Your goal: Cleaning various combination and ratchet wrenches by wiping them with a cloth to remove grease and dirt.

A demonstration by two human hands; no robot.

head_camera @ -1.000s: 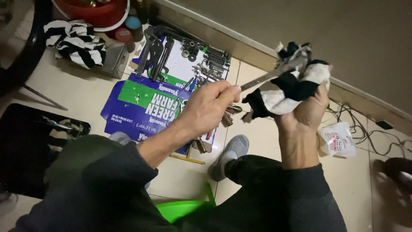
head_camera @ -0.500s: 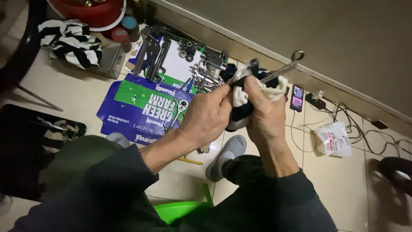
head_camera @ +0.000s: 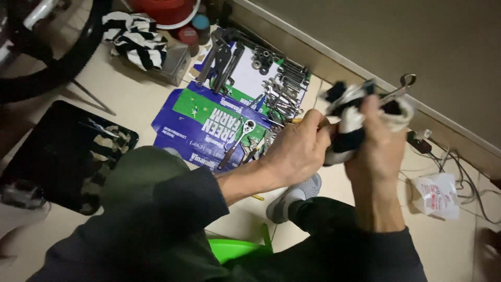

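Two hands meet over the floor in the head view: my right hand (head_camera: pixel 378 151) is closed around a black-and-white rag (head_camera: pixel 348 122), fingers wrapped over the cloth, and a metal wrench (head_camera: pixel 397 89) pokes out of the bundle, its ring end tilted up toward the wall. My left hand (head_camera: pixel 297 151) is curled shut beside it, fingertips pinching the near end of the rag; whether they also touch the wrench under the cloth I cannot tell. The bundle is held up in the air, above the tiled floor and just right of a flattened blue and green cardboard box (head_camera: pixel 203 122).

On that box lies a ratchet handle (head_camera: pixel 237 141), with a scatter of small wrenches and sockets (head_camera: pixel 284 91) along its far edge and a pair of dark pliers (head_camera: pixel 222 60) near its top corner. A second striped cloth (head_camera: pixel 134 39) sits on a clear container at upper left, beside a red bowl (head_camera: pixel 164 10). A black tyre (head_camera: pixel 57 62) curves across the left. My grey shoe (head_camera: pixel 292 196) rests on the tiles below my hands, a green plastic stool (head_camera: pixel 235 248) shows under my arm, and a white packet (head_camera: pixel 436 196) lies by cables at right.
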